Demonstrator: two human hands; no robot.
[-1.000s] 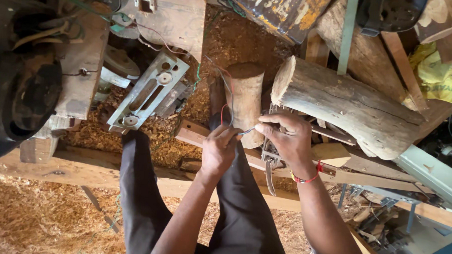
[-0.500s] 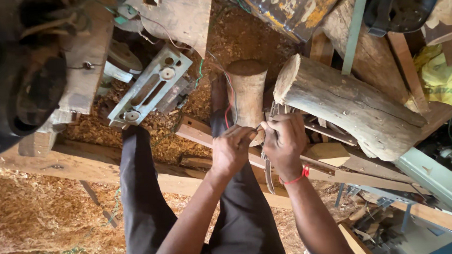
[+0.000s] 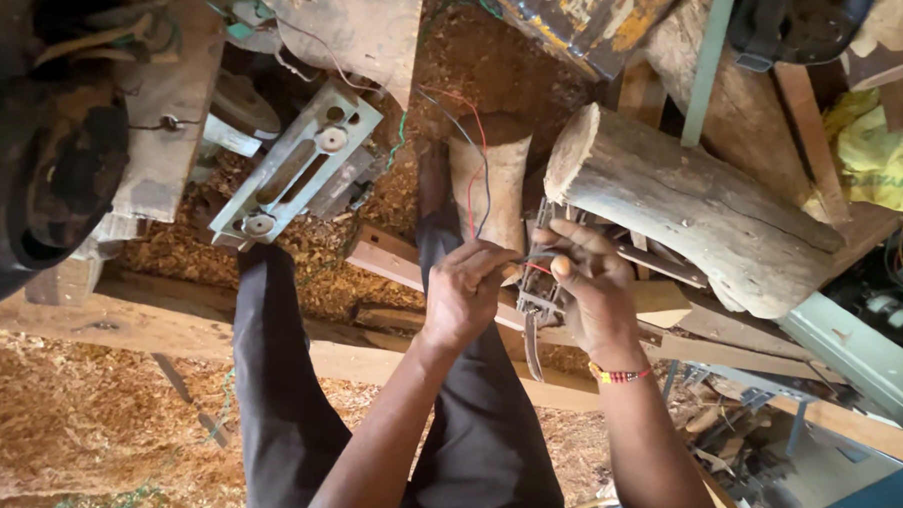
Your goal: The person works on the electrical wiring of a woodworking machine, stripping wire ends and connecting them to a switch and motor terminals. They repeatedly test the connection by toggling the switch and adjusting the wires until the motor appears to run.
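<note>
My left hand (image 3: 466,289) pinches thin red and dark wires (image 3: 476,173) that run up past a small carved wood block (image 3: 493,187). My right hand (image 3: 593,291) grips a metal tool (image 3: 536,316) with a dangling handle, fingers wrapped around its top. Both hands meet at the wire ends, just below the wood block. A thick round log (image 3: 695,210) lies right of the hands, its cut end close to my right fingers. A beaded band (image 3: 621,375) circles my right wrist.
A grey metal bracket (image 3: 293,169) with slots lies left of the block. Sawdust (image 3: 88,437) covers the ground. Wooden planks (image 3: 392,261) cross under the hands. My dark trouser legs (image 3: 276,390) stand below. A green metal frame (image 3: 855,355) and a yellow bag (image 3: 884,164) sit at right.
Both hands stayed together at the wires and tool, shifting slightly. The view moved a little; the log and block keep their places.
</note>
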